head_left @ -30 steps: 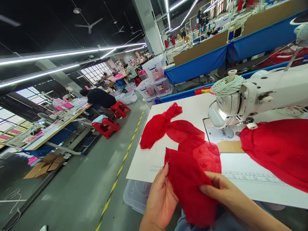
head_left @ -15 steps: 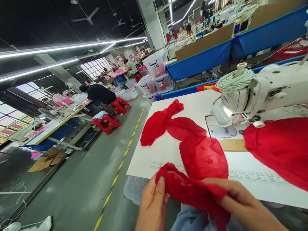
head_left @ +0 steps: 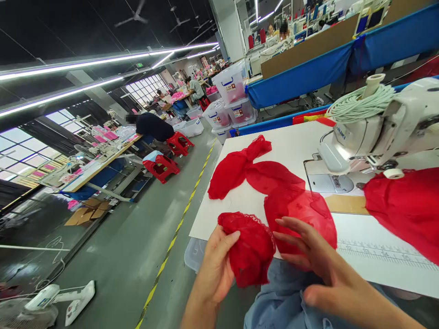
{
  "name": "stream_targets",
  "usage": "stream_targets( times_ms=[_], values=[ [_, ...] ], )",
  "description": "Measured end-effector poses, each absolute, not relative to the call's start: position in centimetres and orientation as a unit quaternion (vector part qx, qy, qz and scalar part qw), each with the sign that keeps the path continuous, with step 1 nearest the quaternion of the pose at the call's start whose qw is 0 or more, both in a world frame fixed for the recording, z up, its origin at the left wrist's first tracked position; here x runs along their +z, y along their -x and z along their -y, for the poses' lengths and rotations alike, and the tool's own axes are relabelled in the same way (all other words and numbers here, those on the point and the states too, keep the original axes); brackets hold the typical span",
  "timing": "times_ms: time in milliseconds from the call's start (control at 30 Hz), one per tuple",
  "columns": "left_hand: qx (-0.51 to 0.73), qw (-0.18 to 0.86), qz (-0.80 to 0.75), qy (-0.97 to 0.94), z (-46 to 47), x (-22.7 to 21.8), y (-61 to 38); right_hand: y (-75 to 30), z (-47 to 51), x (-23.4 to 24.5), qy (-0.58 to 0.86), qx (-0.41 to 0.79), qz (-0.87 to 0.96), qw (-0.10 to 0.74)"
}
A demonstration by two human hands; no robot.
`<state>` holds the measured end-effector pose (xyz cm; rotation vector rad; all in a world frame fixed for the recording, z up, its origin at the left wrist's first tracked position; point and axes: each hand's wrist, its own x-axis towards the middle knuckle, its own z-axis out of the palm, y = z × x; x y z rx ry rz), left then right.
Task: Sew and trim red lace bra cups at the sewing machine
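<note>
A small red lace piece [head_left: 248,246] hangs over the near edge of the white sewing table [head_left: 284,146]. My left hand [head_left: 216,269] pinches its left side, thumb on top. My right hand [head_left: 315,256] lies with fingers spread on the neighbouring sheer red piece [head_left: 302,214], fingertips touching the lace piece's right edge. More joined red lace pieces [head_left: 240,167] trail away across the table. A white sewing machine [head_left: 373,128] stands at the right with a coil of pale cord [head_left: 360,103] on top.
A large heap of red fabric [head_left: 408,210] lies right of the needle plate. A clear plastic bin [head_left: 195,253] sits under the table's corner. A yellow floor line [head_left: 178,233] runs along the aisle. Red stools [head_left: 161,167], stacked bins [head_left: 229,100] and other workers are beyond.
The lace piece was bunched and turned between both hands, then laid at the table edge. My right hand let go and spread its fingers. The view shifted slightly left.
</note>
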<state>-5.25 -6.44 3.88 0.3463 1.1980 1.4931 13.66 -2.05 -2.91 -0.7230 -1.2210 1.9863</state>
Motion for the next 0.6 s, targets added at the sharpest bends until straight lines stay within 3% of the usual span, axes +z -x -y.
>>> stream_targets(
  times_ms=[133, 300, 467, 600],
  values=[
    [0.639, 0.527, -0.509, -0.236, 7.2, 4.9, 3.5, -11.1, 3.2, -4.3, 0.358, 0.581, 0.591, 0.43],
    [0.691, 0.457, -0.512, -0.228, 6.1, 6.2, 5.3, -11.6, 0.5, -3.6, 0.362, 0.72, 0.459, 0.375],
    [0.684, 0.511, -0.495, -0.16, 4.4, 5.5, 7.7, -12.6, -1.2, -2.0, 0.256, 0.878, 0.177, 0.365],
    [0.691, 0.534, -0.477, -0.099, 4.0, 4.2, 7.8, -12.3, -1.3, -1.5, 0.185, 0.906, 0.12, 0.362]
  ],
)
